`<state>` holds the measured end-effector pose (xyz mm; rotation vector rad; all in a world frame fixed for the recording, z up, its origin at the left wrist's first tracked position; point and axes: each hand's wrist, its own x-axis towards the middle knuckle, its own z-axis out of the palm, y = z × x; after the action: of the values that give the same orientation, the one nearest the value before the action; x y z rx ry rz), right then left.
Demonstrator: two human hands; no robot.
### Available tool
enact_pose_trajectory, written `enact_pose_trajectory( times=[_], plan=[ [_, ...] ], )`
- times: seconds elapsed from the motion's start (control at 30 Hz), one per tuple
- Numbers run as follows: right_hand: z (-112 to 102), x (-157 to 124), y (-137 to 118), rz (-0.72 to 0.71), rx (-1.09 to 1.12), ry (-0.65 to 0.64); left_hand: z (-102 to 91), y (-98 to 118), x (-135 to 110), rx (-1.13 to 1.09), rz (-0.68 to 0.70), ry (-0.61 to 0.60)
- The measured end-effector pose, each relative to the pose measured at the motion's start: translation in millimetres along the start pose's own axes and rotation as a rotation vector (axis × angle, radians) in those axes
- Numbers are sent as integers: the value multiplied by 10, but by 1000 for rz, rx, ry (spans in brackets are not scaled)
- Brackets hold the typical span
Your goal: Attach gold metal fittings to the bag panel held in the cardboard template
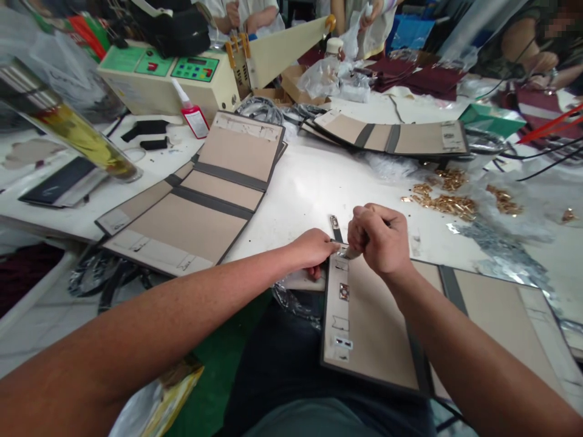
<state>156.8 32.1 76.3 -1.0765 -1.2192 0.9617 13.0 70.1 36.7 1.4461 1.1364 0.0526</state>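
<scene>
A dark-edged, beige-lined folding panel (378, 328) lies across the table's front edge in front of me. At its far left corner, my left hand (314, 250) pinches the edge, thumb on top. My right hand (380, 237) is closed in a fist just over that same corner; the thin end of something shows below it, but its kind is hidden. A dark strap with a gold-coloured metal fitting (335, 222) sticks out beyond the corner. Along the panel's pale end strip sit a square metal piece (344, 292) and a small two-slotted plate (343, 343).
More folding panels (218, 200) are stacked at left, others (401, 136) at the back. Gold-coloured metal parts (449, 203) lie in piles at right beside silvery pieces (501, 255). A red glue bottle (195, 115), a machine (173, 79) and a tilted glass bottle (86, 133) stand at left. Other people work opposite.
</scene>
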Motion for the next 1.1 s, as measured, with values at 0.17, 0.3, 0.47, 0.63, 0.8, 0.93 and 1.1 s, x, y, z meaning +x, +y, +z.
enact_pose_trajectory(
  times=[0.17, 0.3, 0.47, 0.63, 0.8, 0.93, 1.1],
  plan=[
    [179, 79, -186, -67, 6, -119, -23, -53, 31, 23, 29, -46],
    [242, 100, -203, 58, -239, -267, -27, -85, 40, 17, 53, -49],
    [165, 82, -143, -54, -162, -198, -37, -74, -4, -13, 75, -52],
    [98, 36, -56, -68, 34, -93, -40, -63, -9, 2, 42, -54],
    [92, 11, -102, -184, 137, -61, -29, -83, 13, 0, 45, -53],
    [86, 3, -101, -99, 82, -4, -10, -91, 20, -6, 61, -36],
    [78, -55, -159, -187, 197, -7, 5, -112, 9, -16, 63, -12]
  ],
)
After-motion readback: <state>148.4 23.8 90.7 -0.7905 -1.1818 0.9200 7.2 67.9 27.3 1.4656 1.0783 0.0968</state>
